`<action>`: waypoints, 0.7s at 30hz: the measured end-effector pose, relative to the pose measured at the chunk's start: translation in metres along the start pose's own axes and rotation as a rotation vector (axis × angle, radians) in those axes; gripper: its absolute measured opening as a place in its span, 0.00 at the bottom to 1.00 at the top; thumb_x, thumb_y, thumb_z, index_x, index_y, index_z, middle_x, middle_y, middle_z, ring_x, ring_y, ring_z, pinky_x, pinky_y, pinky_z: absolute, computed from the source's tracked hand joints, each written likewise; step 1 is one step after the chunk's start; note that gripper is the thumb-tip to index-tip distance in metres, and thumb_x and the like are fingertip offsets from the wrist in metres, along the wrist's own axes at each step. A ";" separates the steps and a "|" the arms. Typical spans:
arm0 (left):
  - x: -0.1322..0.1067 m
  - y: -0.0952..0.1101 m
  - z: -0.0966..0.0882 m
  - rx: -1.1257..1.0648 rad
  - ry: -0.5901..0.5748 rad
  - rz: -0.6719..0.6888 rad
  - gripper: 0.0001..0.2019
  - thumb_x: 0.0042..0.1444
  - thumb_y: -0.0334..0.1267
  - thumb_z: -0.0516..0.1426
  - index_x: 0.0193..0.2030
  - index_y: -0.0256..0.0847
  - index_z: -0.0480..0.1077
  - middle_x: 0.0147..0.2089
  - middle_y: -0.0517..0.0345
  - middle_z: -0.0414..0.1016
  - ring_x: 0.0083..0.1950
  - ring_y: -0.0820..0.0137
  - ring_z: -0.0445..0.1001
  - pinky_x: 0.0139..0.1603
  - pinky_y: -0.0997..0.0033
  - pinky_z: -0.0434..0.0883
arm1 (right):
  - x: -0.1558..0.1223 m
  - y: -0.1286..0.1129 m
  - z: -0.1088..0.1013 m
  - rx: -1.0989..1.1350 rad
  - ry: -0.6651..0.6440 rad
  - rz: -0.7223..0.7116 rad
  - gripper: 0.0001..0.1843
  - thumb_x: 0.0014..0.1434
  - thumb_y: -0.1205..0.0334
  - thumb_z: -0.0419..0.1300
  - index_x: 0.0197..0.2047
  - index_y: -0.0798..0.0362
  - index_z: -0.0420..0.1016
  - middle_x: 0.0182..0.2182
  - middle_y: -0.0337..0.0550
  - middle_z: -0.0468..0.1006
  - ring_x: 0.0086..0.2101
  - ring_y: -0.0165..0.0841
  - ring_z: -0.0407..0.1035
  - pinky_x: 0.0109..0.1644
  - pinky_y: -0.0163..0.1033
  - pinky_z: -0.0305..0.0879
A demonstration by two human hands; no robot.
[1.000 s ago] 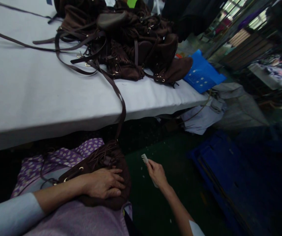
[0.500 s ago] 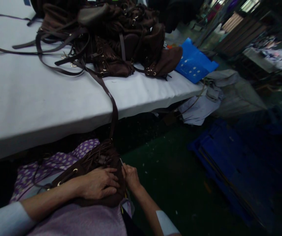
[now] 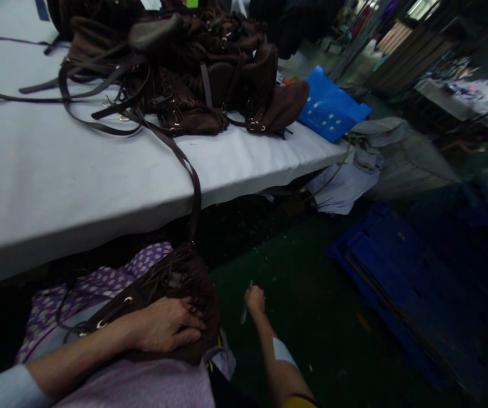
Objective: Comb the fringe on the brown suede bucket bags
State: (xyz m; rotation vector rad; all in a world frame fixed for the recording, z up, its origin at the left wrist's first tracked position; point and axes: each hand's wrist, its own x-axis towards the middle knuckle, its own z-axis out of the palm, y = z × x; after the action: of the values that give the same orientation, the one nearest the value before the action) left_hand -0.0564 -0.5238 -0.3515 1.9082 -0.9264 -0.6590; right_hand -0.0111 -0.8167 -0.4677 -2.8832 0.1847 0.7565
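A dark brown fringed handbag (image 3: pixel 201 272) lies across the lap, with gold-coloured eyelets on one side. My left hand (image 3: pixel 169 324) presses on its front, fingers bent over the fringe; some fingertips are lost in the dark strands. From the bag a long strap (image 3: pixel 193 192) runs up onto the table. Apart from the bag, out to the right over the floor, my right hand (image 3: pixel 254 299) is closed around a small slim tool (image 3: pixel 244 314). A pale end of it sticks out below the fist and a short tip above; its exact kind is too blurred to tell.
Several similar brown bags (image 3: pixel 222 79) are heaped on the white-covered table (image 3: pixel 77 181). A blue bag with white dots (image 3: pixel 332 107) sits at its right end. Purple patterned cloth (image 3: pixel 111 283) lies under the handbag. Blue pallets (image 3: pixel 380 272) stand on the green floor.
My right hand has moved off the handbag's right edge, outward to the right, with the slim tool still in it. The left hand has stayed on the bag.
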 end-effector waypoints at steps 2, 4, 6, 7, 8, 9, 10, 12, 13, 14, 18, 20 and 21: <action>-0.001 0.001 -0.001 0.003 -0.012 -0.009 0.16 0.64 0.44 0.46 0.48 0.49 0.74 0.47 0.57 0.78 0.49 0.63 0.73 0.56 0.62 0.64 | -0.006 0.015 -0.014 0.022 0.003 -0.031 0.13 0.66 0.56 0.52 0.45 0.56 0.72 0.36 0.42 0.75 0.32 0.29 0.71 0.36 0.37 0.69; 0.000 0.001 -0.002 0.016 -0.037 -0.011 0.16 0.65 0.43 0.46 0.48 0.49 0.73 0.48 0.57 0.77 0.50 0.63 0.72 0.58 0.60 0.63 | -0.022 0.019 -0.024 0.061 0.027 -0.119 0.17 0.68 0.57 0.46 0.43 0.55 0.74 0.30 0.41 0.75 0.29 0.28 0.69 0.33 0.33 0.65; 0.002 0.000 -0.002 0.056 -0.020 -0.021 0.15 0.64 0.43 0.48 0.50 0.49 0.72 0.55 0.55 0.73 0.57 0.60 0.68 0.62 0.55 0.59 | -0.045 0.012 -0.030 0.099 0.046 -0.235 0.18 0.68 0.57 0.45 0.44 0.53 0.74 0.31 0.41 0.75 0.31 0.28 0.69 0.36 0.32 0.63; 0.002 0.000 -0.001 0.089 0.021 -0.036 0.15 0.62 0.43 0.50 0.52 0.50 0.71 0.61 0.54 0.68 0.62 0.56 0.63 0.63 0.51 0.57 | -0.057 0.005 -0.031 0.115 0.056 -0.332 0.18 0.68 0.57 0.45 0.44 0.53 0.74 0.31 0.42 0.75 0.32 0.29 0.69 0.37 0.32 0.62; 0.002 0.000 -0.001 0.129 0.078 -0.056 0.16 0.61 0.44 0.52 0.55 0.50 0.70 0.67 0.54 0.59 0.66 0.52 0.55 0.64 0.46 0.56 | -0.069 -0.003 -0.032 0.124 0.071 -0.453 0.17 0.68 0.57 0.46 0.44 0.53 0.74 0.31 0.42 0.75 0.32 0.29 0.69 0.38 0.33 0.62; 0.002 0.000 -0.001 0.172 0.135 -0.075 0.19 0.59 0.44 0.53 0.58 0.51 0.67 0.71 0.54 0.49 0.69 0.48 0.47 0.63 0.41 0.54 | -0.078 -0.012 -0.032 0.125 0.088 -0.588 0.17 0.68 0.58 0.46 0.44 0.54 0.74 0.31 0.43 0.74 0.32 0.30 0.68 0.38 0.33 0.61; 0.002 0.001 -0.001 0.211 0.176 -0.088 0.22 0.58 0.43 0.55 0.60 0.53 0.64 0.73 0.56 0.40 0.71 0.45 0.40 0.62 0.37 0.53 | -0.086 -0.020 -0.031 0.120 0.103 -0.718 0.17 0.68 0.60 0.45 0.44 0.55 0.74 0.29 0.44 0.74 0.31 0.31 0.67 0.38 0.34 0.61; 0.003 0.003 -0.002 0.260 0.178 -0.078 0.28 0.57 0.40 0.55 0.65 0.55 0.57 0.74 0.57 0.32 0.71 0.43 0.34 0.60 0.32 0.54 | -0.090 -0.034 -0.030 0.100 0.093 -0.887 0.17 0.67 0.63 0.45 0.45 0.56 0.74 0.28 0.45 0.74 0.31 0.32 0.66 0.38 0.36 0.61; 0.003 0.004 -0.003 0.269 0.143 -0.053 0.30 0.57 0.38 0.54 0.66 0.55 0.54 0.74 0.57 0.33 0.71 0.44 0.34 0.60 0.31 0.53 | -0.087 -0.041 -0.029 0.095 0.059 -0.893 0.16 0.66 0.63 0.46 0.46 0.56 0.74 0.29 0.45 0.75 0.32 0.32 0.67 0.39 0.36 0.61; 0.004 0.005 -0.003 0.268 0.097 -0.023 0.32 0.56 0.36 0.54 0.67 0.56 0.51 0.74 0.57 0.35 0.72 0.45 0.35 0.60 0.30 0.52 | -0.081 -0.047 -0.028 0.096 0.019 -0.866 0.14 0.65 0.63 0.49 0.45 0.55 0.74 0.30 0.45 0.75 0.33 0.32 0.67 0.40 0.35 0.61; 0.007 0.007 -0.005 0.219 -0.011 0.065 0.34 0.56 0.32 0.52 0.69 0.58 0.47 0.73 0.60 0.39 0.72 0.46 0.35 0.61 0.26 0.44 | -0.042 -0.068 -0.012 0.110 -0.037 -0.642 0.12 0.63 0.61 0.52 0.40 0.53 0.77 0.32 0.43 0.78 0.34 0.31 0.69 0.39 0.32 0.60; 0.006 0.006 -0.005 0.193 0.001 0.061 0.32 0.57 0.31 0.51 0.68 0.59 0.50 0.73 0.61 0.41 0.72 0.45 0.34 0.61 0.25 0.41 | -0.023 -0.071 -0.001 0.107 -0.019 -0.512 0.16 0.64 0.60 0.49 0.36 0.54 0.78 0.29 0.41 0.78 0.30 0.30 0.69 0.33 0.29 0.59; 0.005 0.006 -0.005 0.180 0.008 0.059 0.31 0.58 0.32 0.51 0.67 0.59 0.52 0.73 0.61 0.43 0.72 0.45 0.35 0.61 0.25 0.39 | -0.015 -0.069 0.003 0.104 -0.014 -0.440 0.18 0.64 0.60 0.49 0.33 0.55 0.78 0.27 0.41 0.77 0.28 0.30 0.69 0.30 0.29 0.58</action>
State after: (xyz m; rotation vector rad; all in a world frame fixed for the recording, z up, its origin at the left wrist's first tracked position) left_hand -0.0514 -0.5274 -0.3441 2.0310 -1.0631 -0.5475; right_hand -0.0149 -0.7470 -0.4548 -2.6713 -0.3875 0.6574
